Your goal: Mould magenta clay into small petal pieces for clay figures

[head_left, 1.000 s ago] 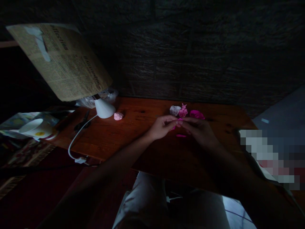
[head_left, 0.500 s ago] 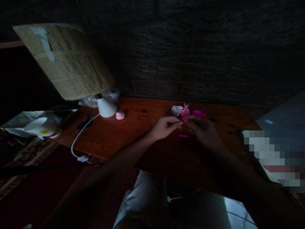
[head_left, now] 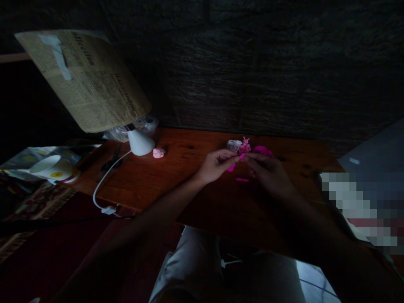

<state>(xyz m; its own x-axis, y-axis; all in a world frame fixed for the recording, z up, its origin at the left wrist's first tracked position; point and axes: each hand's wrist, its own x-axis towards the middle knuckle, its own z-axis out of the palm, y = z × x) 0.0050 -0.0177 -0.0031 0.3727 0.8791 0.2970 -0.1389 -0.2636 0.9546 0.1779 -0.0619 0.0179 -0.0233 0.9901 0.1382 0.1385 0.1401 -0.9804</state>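
My left hand and my right hand meet fingertip to fingertip above the table, both closed in a pinch. Between them shows a small piece of bright pink modelling clay. More bright pink shows under my left fingers; whether it joins the pinched piece I cannot tell. A thin magenta clay strip lies on the wood just below my hands. Behind them sit a whitish lump, a pink clay figure with small prongs on top, and a magenta clay mass partly hidden by my right hand.
On the wooden table, a pale pink clay lump sits beside a white lamp base with a newspaper-print shade. Dark scissors, a white cord and a paper cup are left. A dark wall stands behind.
The bright pink clay between my fingertips is more exposed, and pink now shows below my left fingers. My left hand has shifted slightly; the things on the table stay put.
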